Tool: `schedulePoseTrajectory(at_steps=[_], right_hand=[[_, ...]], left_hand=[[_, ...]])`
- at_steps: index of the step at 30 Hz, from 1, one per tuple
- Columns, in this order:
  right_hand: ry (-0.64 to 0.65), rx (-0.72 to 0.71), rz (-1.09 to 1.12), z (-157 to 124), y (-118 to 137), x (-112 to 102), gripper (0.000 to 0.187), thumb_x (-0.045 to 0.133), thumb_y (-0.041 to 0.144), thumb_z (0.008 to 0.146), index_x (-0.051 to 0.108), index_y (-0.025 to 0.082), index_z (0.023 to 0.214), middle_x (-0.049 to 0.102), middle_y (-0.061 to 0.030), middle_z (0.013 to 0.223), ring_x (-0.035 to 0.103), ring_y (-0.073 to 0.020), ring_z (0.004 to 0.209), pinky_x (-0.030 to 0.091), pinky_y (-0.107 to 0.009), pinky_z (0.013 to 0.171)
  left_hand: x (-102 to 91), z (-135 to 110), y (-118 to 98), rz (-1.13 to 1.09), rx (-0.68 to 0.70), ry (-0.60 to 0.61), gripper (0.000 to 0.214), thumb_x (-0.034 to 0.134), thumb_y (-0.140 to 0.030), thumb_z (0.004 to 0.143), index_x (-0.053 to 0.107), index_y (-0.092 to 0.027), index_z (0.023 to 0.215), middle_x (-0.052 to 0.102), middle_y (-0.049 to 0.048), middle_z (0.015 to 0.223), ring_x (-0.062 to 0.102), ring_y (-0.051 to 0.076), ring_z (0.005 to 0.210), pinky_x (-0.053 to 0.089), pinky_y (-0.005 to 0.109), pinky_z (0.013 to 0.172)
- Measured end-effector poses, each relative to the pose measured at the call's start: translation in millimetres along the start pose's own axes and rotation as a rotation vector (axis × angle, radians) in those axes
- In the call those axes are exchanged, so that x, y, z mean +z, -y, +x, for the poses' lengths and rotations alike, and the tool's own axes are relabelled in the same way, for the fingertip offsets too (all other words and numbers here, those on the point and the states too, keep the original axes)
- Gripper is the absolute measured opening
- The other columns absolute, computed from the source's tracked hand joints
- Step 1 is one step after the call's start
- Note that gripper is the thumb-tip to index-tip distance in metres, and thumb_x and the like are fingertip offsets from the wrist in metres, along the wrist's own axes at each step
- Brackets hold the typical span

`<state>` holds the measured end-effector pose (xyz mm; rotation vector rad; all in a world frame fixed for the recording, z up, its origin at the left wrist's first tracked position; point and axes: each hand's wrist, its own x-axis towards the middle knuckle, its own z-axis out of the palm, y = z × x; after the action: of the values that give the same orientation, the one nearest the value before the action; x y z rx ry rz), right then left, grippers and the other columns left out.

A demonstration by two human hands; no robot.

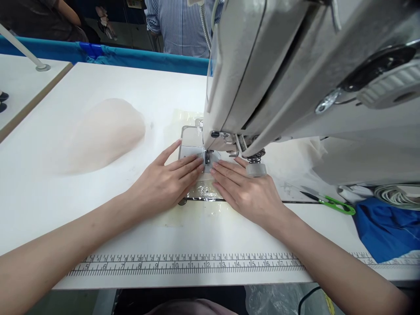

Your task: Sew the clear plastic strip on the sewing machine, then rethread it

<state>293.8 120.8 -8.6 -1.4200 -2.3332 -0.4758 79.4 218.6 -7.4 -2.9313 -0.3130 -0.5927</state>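
My left hand (173, 177) lies flat left of the presser foot (207, 156) of a sewing machine (249, 65), fingers stretched out and fingertips close to the foot. On the other side my right hand (244, 186) rests palm down, its fingers pointing at the foot from the right, partly behind a round knob (256, 169). Between the fingertips a small piece of sheer pale fabric (206, 176) shows under the foot; most of it is covered by my fingers. Neither hand grips anything that I can see.
A sheer beige fabric piece (108, 131) lies on the white table (49, 210) at left. More sheer fabric (295, 159) is at right, near green-handled thread snips (337, 204), blue cloth (389, 227) and a coiled tape (400, 194). A printed ruler (190, 264) lines the front edge. People stand beyond.
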Motion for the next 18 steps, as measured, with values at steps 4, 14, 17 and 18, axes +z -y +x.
schedulePoseTrajectory(at_steps=[4,14,17,18], right_hand=[[0.009,0.012,0.002,0.6,-1.0,1.0,0.024,0.058,0.021,0.094,0.071,0.013,0.113,0.076,-0.0088,0.103,0.072,-0.0208,0.096,0.056,-0.039,0.096],[0.025,0.01,-0.001,2.1,-5.2,4.1,0.025,0.056,0.023,0.096,0.07,0.014,0.114,0.074,-0.0095,0.11,0.07,-0.0217,0.103,0.054,-0.04,0.099],[0.031,0.012,0.008,2.5,-5.0,4.1,0.024,0.056,0.022,0.095,0.07,0.014,0.114,0.072,-0.0095,0.116,0.069,-0.0221,0.106,0.053,-0.041,0.1],[0.034,0.013,0.007,2.6,-4.7,4.0,0.024,0.056,0.022,0.095,0.07,0.014,0.114,0.071,-0.0094,0.116,0.068,-0.0221,0.106,0.053,-0.041,0.1]], left_hand=[[0.8,1.3,1.1,0.0,-0.015,-0.007,0.032,0.044,-0.017,0.099,0.061,-0.011,0.126,0.065,0.0088,0.127,0.062,0.019,0.12,0.019,0.049,0.125],[2.1,3.8,3.8,-0.002,-0.022,0.003,0.033,0.043,-0.017,0.099,0.06,-0.01,0.126,0.067,0.0084,0.125,0.062,0.021,0.12,0.023,0.052,0.124],[2.7,3.6,3.9,-0.009,-0.029,-0.002,0.033,0.043,-0.018,0.1,0.06,-0.01,0.127,0.067,0.0091,0.125,0.062,0.021,0.119,0.024,0.052,0.124],[2.8,3.5,3.8,-0.016,-0.036,-0.002,0.033,0.043,-0.018,0.1,0.059,-0.011,0.128,0.066,0.0095,0.125,0.062,0.021,0.119,0.025,0.053,0.123]])
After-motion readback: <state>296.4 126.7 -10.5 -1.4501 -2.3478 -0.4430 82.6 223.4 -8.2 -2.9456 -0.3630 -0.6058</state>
